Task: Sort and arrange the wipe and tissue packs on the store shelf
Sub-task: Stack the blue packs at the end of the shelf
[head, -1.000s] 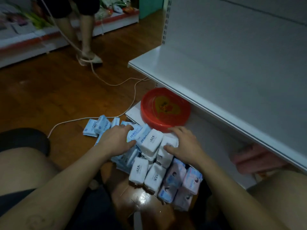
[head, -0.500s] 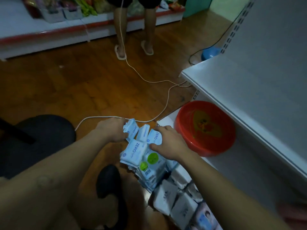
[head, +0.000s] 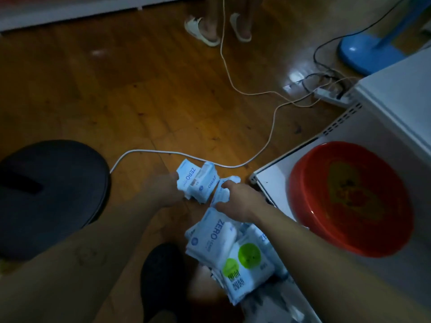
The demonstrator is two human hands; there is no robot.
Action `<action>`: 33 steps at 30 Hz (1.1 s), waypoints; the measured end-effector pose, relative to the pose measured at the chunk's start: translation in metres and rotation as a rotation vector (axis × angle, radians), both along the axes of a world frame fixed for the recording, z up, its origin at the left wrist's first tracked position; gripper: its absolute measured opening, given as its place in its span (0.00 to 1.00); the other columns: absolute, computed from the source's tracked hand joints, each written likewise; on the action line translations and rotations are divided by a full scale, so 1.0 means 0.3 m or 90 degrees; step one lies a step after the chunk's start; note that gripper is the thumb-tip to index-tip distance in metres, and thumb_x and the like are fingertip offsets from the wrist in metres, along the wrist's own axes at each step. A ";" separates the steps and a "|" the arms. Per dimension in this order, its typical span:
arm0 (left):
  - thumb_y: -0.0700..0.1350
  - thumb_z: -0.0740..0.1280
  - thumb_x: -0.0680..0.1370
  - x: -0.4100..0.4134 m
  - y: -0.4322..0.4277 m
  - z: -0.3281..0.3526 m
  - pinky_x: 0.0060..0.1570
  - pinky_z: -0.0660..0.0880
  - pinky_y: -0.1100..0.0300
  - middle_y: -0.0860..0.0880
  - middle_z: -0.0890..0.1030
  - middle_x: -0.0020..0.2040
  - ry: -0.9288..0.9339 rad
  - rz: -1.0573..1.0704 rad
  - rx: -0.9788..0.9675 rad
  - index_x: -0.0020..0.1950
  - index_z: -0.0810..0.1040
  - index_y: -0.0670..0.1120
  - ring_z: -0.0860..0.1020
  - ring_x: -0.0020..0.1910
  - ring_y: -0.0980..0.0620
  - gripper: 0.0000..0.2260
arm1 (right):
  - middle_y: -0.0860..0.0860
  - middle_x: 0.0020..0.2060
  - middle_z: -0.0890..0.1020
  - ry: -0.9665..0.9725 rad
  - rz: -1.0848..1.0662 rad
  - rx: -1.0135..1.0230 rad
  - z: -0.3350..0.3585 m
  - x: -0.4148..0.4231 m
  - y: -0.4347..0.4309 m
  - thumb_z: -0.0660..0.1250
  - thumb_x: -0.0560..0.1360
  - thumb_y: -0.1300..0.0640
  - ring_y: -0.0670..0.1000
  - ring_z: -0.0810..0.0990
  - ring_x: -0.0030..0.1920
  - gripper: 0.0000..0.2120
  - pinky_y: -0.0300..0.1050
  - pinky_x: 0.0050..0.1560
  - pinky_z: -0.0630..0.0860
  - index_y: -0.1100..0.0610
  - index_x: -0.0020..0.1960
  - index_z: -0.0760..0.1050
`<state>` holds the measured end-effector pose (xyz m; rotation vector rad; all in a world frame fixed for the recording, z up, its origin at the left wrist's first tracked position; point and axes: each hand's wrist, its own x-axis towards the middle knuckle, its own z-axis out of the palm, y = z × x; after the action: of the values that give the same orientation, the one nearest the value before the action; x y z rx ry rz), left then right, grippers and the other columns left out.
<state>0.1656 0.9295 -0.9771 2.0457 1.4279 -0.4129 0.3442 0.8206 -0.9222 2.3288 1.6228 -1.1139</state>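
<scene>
Wipe packs are all on the wood floor (head: 140, 89), at the corner of the bottom shelf (head: 270, 183), not on it. Blue "ZERO" print is readable on several.

Left hand (head: 163, 190) clasps the far cluster of ZERO packs (head: 198, 183) from its left side. The fingertips are hidden behind the packs, and one pack shows a barcode.

Right hand (head: 235, 201) has its fingers curled down, pinching a crumpled pack (head: 221, 194) just right of that cluster. Its text is not legible.

The near pile (head: 212, 236) lies under the right forearm. The top pack reads "ZERO", and the pack beside it, the green-dot pack (head: 245, 262), has two green circles and a barcode.

Red basin (head: 349, 199) sits on the bottom shelf with a yellow-red print on its inner bottom.

White cable (head: 233, 89) runs past the cluster. Black stool (head: 46, 194) is at left and a power strip (head: 331, 95) at far right.
</scene>
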 end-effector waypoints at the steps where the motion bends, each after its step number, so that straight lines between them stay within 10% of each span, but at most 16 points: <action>1: 0.54 0.66 0.73 -0.001 0.015 -0.032 0.54 0.74 0.54 0.44 0.79 0.60 -0.010 0.017 -0.005 0.61 0.74 0.46 0.77 0.57 0.44 0.20 | 0.55 0.64 0.73 0.004 0.003 -0.001 -0.027 -0.004 0.025 0.66 0.74 0.43 0.56 0.73 0.64 0.28 0.47 0.55 0.71 0.52 0.70 0.65; 14: 0.42 0.71 0.74 0.083 0.124 -0.412 0.64 0.70 0.50 0.39 0.70 0.70 -0.186 0.286 -0.088 0.74 0.61 0.41 0.71 0.67 0.40 0.32 | 0.58 0.70 0.68 -0.015 0.083 -0.036 -0.399 -0.066 0.306 0.58 0.78 0.42 0.61 0.69 0.67 0.33 0.54 0.63 0.67 0.39 0.77 0.44; 23: 0.41 0.75 0.71 0.087 0.060 -0.411 0.35 0.74 0.61 0.42 0.80 0.52 -0.202 0.429 -0.225 0.65 0.75 0.38 0.78 0.42 0.49 0.23 | 0.58 0.60 0.74 0.059 -0.139 0.020 -0.446 -0.058 0.261 0.66 0.75 0.42 0.58 0.74 0.59 0.24 0.49 0.52 0.71 0.55 0.64 0.68; 33: 0.44 0.76 0.65 0.167 0.043 -0.175 0.51 0.79 0.44 0.43 0.78 0.55 -0.304 0.378 -0.148 0.59 0.70 0.44 0.79 0.52 0.42 0.26 | 0.49 0.42 0.75 0.124 -0.389 0.230 -0.258 0.044 0.134 0.69 0.69 0.62 0.54 0.76 0.43 0.14 0.44 0.32 0.65 0.51 0.47 0.66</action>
<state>0.2157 0.9423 -1.0296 1.3279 1.5036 0.1475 0.3574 0.8607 -0.9996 3.1832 1.2697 -1.2553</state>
